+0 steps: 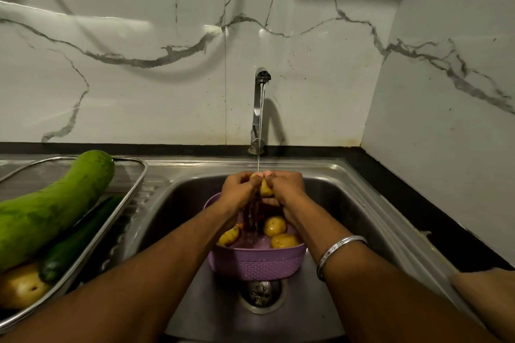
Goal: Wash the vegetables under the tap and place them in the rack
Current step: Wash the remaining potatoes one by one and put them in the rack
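From the head camera I see my left hand (239, 189) and right hand (287, 186) brought together over the stainless steel sink (348, 220), fingers of both curled around one small yellow potato (265, 189), which sits between the palms directly under the thin stream of water (260, 125) falling from the chrome tap (257, 108). Below the hands a round lilac plastic basket (256, 262) stands in the sink basin, just above the drain (261, 294), with three more yellow potatoes (275, 226) lying inside it. On the left, the steel mesh rack (131, 175) rests on the draining board and carries a large pale green gourd (53, 209), a dark green cucumber (78, 239) beside it and another yellow potato (21, 287) at the near end. A silver bangle (338, 252) circles my right forearm.
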The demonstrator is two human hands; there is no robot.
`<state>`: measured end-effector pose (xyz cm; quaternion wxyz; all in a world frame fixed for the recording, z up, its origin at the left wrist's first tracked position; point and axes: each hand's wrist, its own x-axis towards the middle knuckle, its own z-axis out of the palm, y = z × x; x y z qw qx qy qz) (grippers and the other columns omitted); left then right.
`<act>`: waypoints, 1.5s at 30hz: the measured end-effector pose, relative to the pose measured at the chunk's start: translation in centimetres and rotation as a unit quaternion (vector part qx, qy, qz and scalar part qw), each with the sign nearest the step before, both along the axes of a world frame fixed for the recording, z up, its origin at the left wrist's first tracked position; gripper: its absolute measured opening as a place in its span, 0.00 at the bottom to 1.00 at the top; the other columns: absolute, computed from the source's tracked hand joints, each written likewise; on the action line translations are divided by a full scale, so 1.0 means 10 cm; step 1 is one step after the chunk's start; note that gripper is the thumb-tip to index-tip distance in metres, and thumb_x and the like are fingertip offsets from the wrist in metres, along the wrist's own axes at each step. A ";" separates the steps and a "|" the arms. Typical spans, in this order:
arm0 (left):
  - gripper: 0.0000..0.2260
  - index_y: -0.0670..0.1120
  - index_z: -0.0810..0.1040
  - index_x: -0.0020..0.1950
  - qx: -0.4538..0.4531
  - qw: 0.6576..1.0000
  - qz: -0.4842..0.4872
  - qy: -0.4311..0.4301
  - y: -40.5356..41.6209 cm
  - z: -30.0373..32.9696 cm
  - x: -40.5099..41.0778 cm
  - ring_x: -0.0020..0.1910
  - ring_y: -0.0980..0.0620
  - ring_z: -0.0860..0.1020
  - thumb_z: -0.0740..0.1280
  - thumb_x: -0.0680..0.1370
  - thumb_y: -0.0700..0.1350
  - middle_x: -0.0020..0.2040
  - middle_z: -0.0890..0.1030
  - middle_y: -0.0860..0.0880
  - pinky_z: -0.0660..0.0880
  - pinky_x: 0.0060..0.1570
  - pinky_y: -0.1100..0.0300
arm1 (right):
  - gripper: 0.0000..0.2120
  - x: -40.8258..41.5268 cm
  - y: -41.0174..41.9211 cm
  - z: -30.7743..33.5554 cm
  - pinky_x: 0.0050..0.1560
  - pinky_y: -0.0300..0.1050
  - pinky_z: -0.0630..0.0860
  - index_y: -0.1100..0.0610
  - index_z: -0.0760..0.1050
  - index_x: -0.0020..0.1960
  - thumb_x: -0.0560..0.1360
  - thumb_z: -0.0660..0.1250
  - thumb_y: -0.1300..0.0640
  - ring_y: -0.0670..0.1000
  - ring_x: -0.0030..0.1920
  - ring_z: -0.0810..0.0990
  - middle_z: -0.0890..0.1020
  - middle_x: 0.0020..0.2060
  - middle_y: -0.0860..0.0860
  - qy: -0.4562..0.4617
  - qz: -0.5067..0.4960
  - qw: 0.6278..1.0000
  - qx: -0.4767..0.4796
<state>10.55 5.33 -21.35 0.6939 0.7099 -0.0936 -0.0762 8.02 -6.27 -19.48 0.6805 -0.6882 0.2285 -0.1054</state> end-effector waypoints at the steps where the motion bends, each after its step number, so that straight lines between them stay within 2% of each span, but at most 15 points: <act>1: 0.12 0.47 0.79 0.65 0.004 1.000 0.005 -0.006 0.01 0.01 0.00 0.57 0.49 0.82 0.68 0.81 0.45 0.59 0.83 0.46 0.80 0.61 0.49 | 0.10 0.00 -0.01 0.01 0.48 0.51 0.86 0.58 0.83 0.57 0.80 0.66 0.64 0.57 0.49 0.85 0.85 0.50 0.60 0.000 -0.007 1.000 0.027; 5: 0.21 0.50 0.76 0.68 -0.019 0.994 0.003 -0.104 -0.04 0.05 -0.11 0.58 0.57 0.78 0.74 0.76 0.39 0.59 0.79 0.54 0.80 0.55 0.60 | 0.12 0.03 -0.09 0.04 0.56 0.56 0.83 0.57 0.82 0.59 0.81 0.62 0.59 0.57 0.49 0.84 0.85 0.50 0.59 0.003 -0.048 0.996 0.073; 9: 0.23 0.51 0.74 0.72 -0.032 0.992 -0.003 -0.125 -0.10 0.08 -0.13 0.62 0.53 0.77 0.72 0.78 0.38 0.64 0.78 0.52 0.80 0.57 0.57 | 0.23 0.03 -0.05 -0.01 0.57 0.57 0.81 0.59 0.78 0.64 0.86 0.52 0.45 0.59 0.52 0.83 0.84 0.53 0.60 -0.004 -0.038 0.995 -0.096; 13: 0.12 0.50 0.78 0.66 -0.019 0.993 0.022 -0.118 -0.10 0.05 -0.13 0.60 0.53 0.80 0.66 0.83 0.46 0.60 0.82 0.49 0.79 0.62 0.52 | 0.24 0.00 -0.06 -0.05 0.39 0.43 0.75 0.62 0.78 0.59 0.87 0.49 0.48 0.52 0.36 0.80 0.84 0.47 0.61 -0.033 -0.019 0.973 -0.228; 16: 0.10 0.50 0.81 0.60 0.031 0.989 0.047 -0.136 -0.08 0.04 -0.08 0.55 0.54 0.82 0.64 0.83 0.50 0.54 0.84 0.51 0.80 0.60 0.49 | 0.26 -0.02 -0.01 -0.09 0.51 0.48 0.76 0.63 0.79 0.58 0.87 0.48 0.47 0.60 0.50 0.84 0.85 0.50 0.63 -0.052 -0.015 0.947 -0.316; 18: 0.11 0.50 0.83 0.60 0.031 0.991 0.060 -0.113 -0.08 0.02 -0.03 0.55 0.52 0.83 0.65 0.83 0.51 0.53 0.85 0.50 0.80 0.59 0.47 | 0.26 -0.02 0.00 -0.11 0.53 0.49 0.73 0.62 0.79 0.58 0.87 0.47 0.46 0.62 0.57 0.81 0.83 0.54 0.62 -0.051 -0.029 0.935 -0.350; 23: 0.08 0.53 0.85 0.48 -0.046 0.994 0.095 -0.033 -0.06 0.01 0.02 0.52 0.46 0.84 0.66 0.83 0.46 0.48 0.86 0.47 0.82 0.55 0.45 | 0.24 -0.05 0.03 -0.08 0.50 0.48 0.73 0.57 0.76 0.59 0.87 0.46 0.45 0.58 0.52 0.81 0.83 0.52 0.59 -0.065 -0.033 0.913 -0.401; 26: 0.09 0.50 0.82 0.53 -0.031 0.998 0.056 -0.029 -0.07 0.03 -0.02 0.54 0.46 0.83 0.62 0.85 0.47 0.53 0.84 0.44 0.83 0.52 0.50 | 0.20 -0.03 0.03 -0.12 0.53 0.53 0.77 0.55 0.73 0.60 0.86 0.49 0.44 0.59 0.53 0.81 0.82 0.52 0.57 -0.076 -0.007 0.915 -0.395; 28: 0.13 0.47 0.79 0.61 -0.001 0.999 0.025 -0.022 -0.13 0.05 -0.08 0.55 0.48 0.82 0.57 0.86 0.50 0.56 0.83 0.44 0.81 0.55 0.51 | 0.13 -0.05 0.06 -0.14 0.49 0.50 0.76 0.52 0.72 0.58 0.85 0.53 0.47 0.54 0.51 0.79 0.80 0.52 0.53 -0.096 0.024 0.908 -0.408; 31: 0.16 0.44 0.76 0.64 -0.054 0.995 0.028 0.080 -0.22 0.07 -0.17 0.55 0.48 0.80 0.53 0.87 0.50 0.57 0.81 0.42 0.78 0.48 0.56 | 0.07 -0.05 0.14 -0.17 0.44 0.45 0.72 0.51 0.72 0.53 0.84 0.56 0.52 0.50 0.48 0.77 0.77 0.49 0.49 -0.117 0.043 0.873 -0.472; 35: 0.23 0.42 0.78 0.61 -0.057 0.986 0.021 0.155 -0.20 0.07 -0.14 0.57 0.44 0.81 0.52 0.86 0.56 0.54 0.83 0.40 0.76 0.63 0.46 | 0.09 -0.05 0.15 -0.20 0.46 0.46 0.76 0.50 0.72 0.51 0.84 0.55 0.50 0.48 0.47 0.76 0.76 0.48 0.48 -0.130 0.058 0.866 -0.479; 38: 0.21 0.42 0.76 0.60 0.026 0.997 0.044 0.052 -0.19 0.10 -0.09 0.51 0.50 0.81 0.51 0.87 0.55 0.52 0.82 0.43 0.79 0.52 0.53 | 0.10 -0.07 0.16 -0.15 0.46 0.47 0.76 0.50 0.70 0.51 0.86 0.53 0.48 0.47 0.46 0.77 0.77 0.46 0.47 -0.134 0.044 0.875 -0.463; 40: 0.16 0.47 0.74 0.60 0.019 0.999 0.045 -0.022 -0.19 0.15 -0.07 0.47 0.55 0.78 0.51 0.87 0.54 0.50 0.79 0.48 0.75 0.43 0.61 | 0.11 -0.08 0.15 -0.06 0.45 0.49 0.75 0.49 0.67 0.54 0.86 0.50 0.45 0.49 0.44 0.77 0.78 0.44 0.48 -0.137 0.021 0.874 -0.467; 42: 0.16 0.46 0.74 0.61 0.023 0.994 0.037 -0.095 -0.17 0.17 -0.07 0.51 0.54 0.78 0.52 0.87 0.53 0.53 0.78 0.47 0.75 0.47 0.60 | 0.14 -0.08 0.15 0.03 0.45 0.50 0.73 0.51 0.67 0.57 0.86 0.48 0.43 0.51 0.44 0.77 0.78 0.44 0.50 -0.126 0.023 0.886 -0.446; 45: 0.13 0.43 0.72 0.63 0.106 0.962 0.014 -0.251 -0.09 0.09 -0.04 0.55 0.50 0.76 0.53 0.87 0.49 0.58 0.75 0.44 0.75 0.53 0.65 | 0.19 0.02 0.16 0.07 0.48 0.52 0.77 0.55 0.73 0.56 0.86 0.49 0.44 0.55 0.48 0.80 0.80 0.46 0.55 -0.071 0.029 0.955 -0.286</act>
